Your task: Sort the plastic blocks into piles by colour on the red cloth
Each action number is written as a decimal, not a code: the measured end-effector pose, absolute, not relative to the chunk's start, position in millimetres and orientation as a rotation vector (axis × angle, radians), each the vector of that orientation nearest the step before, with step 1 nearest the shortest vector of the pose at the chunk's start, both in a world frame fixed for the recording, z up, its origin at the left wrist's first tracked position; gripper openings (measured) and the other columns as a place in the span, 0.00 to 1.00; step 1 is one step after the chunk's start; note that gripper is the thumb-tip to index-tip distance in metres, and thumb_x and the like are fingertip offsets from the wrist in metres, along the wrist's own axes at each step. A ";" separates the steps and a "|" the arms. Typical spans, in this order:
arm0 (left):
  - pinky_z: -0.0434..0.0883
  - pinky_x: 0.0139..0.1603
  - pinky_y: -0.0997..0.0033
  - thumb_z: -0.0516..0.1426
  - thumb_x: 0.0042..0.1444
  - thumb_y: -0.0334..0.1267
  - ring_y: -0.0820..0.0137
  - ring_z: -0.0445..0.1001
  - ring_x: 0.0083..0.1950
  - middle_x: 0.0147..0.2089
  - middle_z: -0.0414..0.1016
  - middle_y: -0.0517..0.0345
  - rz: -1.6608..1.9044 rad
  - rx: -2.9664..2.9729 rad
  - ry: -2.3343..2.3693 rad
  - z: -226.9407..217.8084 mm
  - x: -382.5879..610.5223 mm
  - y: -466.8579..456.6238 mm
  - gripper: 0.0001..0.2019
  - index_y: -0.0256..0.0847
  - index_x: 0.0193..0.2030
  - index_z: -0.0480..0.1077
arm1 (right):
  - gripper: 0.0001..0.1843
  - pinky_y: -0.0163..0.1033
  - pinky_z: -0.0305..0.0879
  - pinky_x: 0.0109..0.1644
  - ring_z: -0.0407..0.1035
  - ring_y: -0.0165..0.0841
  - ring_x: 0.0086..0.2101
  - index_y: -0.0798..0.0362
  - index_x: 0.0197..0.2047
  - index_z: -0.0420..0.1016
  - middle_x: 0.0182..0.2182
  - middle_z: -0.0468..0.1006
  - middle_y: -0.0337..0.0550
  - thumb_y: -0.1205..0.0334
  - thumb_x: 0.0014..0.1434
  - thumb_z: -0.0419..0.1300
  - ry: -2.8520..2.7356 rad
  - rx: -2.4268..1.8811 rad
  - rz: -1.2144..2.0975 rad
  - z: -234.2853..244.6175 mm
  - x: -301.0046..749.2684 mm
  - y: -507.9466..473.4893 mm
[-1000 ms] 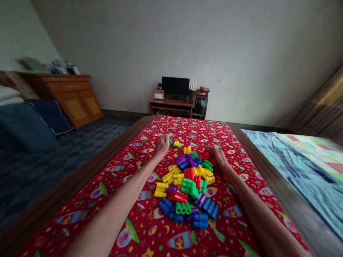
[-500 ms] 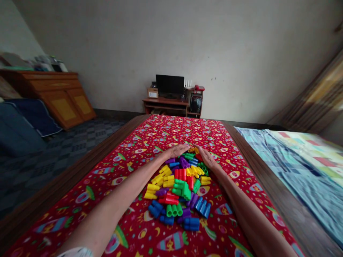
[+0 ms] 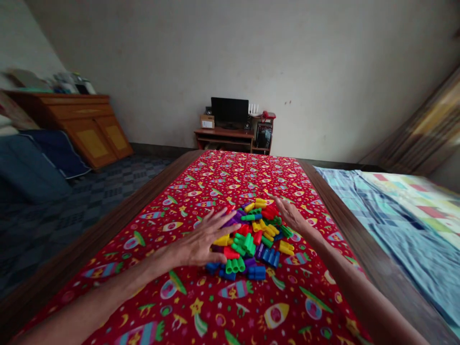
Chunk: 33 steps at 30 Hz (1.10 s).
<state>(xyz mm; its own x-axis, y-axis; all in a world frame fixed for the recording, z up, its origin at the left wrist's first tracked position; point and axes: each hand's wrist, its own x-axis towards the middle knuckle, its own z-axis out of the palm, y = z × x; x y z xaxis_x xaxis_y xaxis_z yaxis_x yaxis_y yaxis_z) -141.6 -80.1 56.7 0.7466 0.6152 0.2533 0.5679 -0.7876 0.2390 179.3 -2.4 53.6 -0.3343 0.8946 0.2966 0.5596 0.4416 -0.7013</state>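
A loose pile of plastic building blocks, made of joined tubes in green, yellow, red, blue and purple, lies on a red patterned cloth. My left hand rests over the pile's left side, fingers spread and holding nothing; it hides some blocks. Along the far right edge of the pile is my right hand, its fingers stretched out beside the red and green pieces. A green block sits on top near the middle. Blue blocks and a yellow block lie at the near right.
The cloth covers a table with a dark wooden edge. Beyond stands a desk with a monitor. A wooden cabinet is at the left, and a bed with a blue sheet at the right.
My left hand has moved from the pile's far edge back to its left side, fingers now spread. My right hand has shifted slightly right and nearer. Some blocks have been pushed together.
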 end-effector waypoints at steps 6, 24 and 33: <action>0.45 0.67 0.33 0.57 0.59 0.55 0.46 0.42 0.74 0.75 0.43 0.58 0.486 3.050 0.885 29.3 -116.4 -93.0 0.35 0.64 0.70 0.47 | 0.32 0.60 0.53 0.65 0.58 0.46 0.63 0.53 0.58 0.73 0.59 0.70 0.56 0.43 0.68 0.40 -2.178 -1.117 0.457 29.9 151.6 -30.9; 0.52 0.71 0.58 0.47 0.59 0.61 0.57 0.60 0.68 0.65 0.67 0.47 1.129 1.789 1.297 20.5 -130.3 -40.1 0.31 0.40 0.59 0.68 | 0.37 0.59 0.50 0.67 0.45 0.49 0.67 0.50 0.70 0.54 0.69 0.51 0.55 0.41 0.63 0.52 -2.168 -1.237 0.380 -0.8 146.4 -90.1; 0.49 0.72 0.60 0.44 0.61 0.60 0.59 0.55 0.71 0.69 0.61 0.49 1.165 1.845 1.250 46.9 -123.9 -16.9 0.33 0.39 0.62 0.65 | 0.26 0.53 0.56 0.65 0.57 0.44 0.63 0.49 0.62 0.68 0.63 0.64 0.52 0.49 0.67 0.48 -2.087 -1.082 0.486 52.5 136.4 -58.8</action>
